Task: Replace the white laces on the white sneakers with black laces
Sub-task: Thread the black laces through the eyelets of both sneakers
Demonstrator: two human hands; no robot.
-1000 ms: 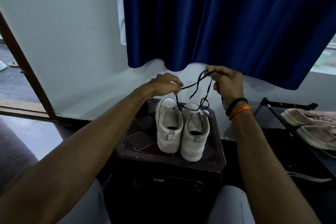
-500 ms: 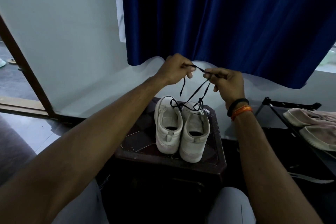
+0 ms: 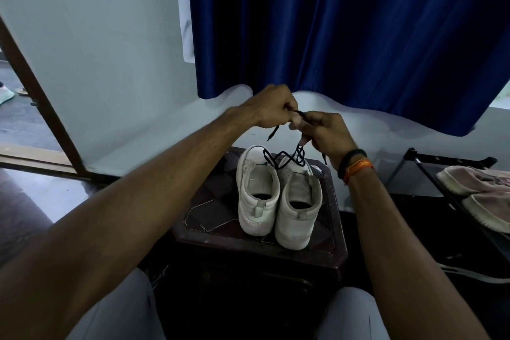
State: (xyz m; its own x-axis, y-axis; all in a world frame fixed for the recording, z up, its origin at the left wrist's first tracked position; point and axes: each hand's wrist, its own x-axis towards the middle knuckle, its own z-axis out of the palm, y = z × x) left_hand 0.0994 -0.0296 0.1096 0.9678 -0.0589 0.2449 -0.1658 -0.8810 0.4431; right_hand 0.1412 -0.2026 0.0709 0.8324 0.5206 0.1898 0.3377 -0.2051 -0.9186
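Two white sneakers stand side by side, heels toward me, on a dark stool (image 3: 209, 218): the left sneaker (image 3: 258, 196) and the right sneaker (image 3: 299, 207). A black lace (image 3: 287, 156) hangs in loops over their far ends, and its upper part is held up above them. My left hand (image 3: 271, 107) and my right hand (image 3: 321, 132) meet above the shoes, and each pinches the lace. One lace tip (image 3: 273, 134) dangles below my left hand. Whether the lace is threaded through eyelets is hidden.
A blue curtain (image 3: 345, 30) hangs against the pale wall behind the stool. To the right stands a black rack (image 3: 430, 160) holding a pair of pinkish shoes (image 3: 480, 190). A brown door frame (image 3: 36, 96) opens on the left. My knees sit below the stool.
My left hand has risen from near the left sneaker and closed in on my right hand. The stretched lace between them has shortened, and both hands now pinch it close together.
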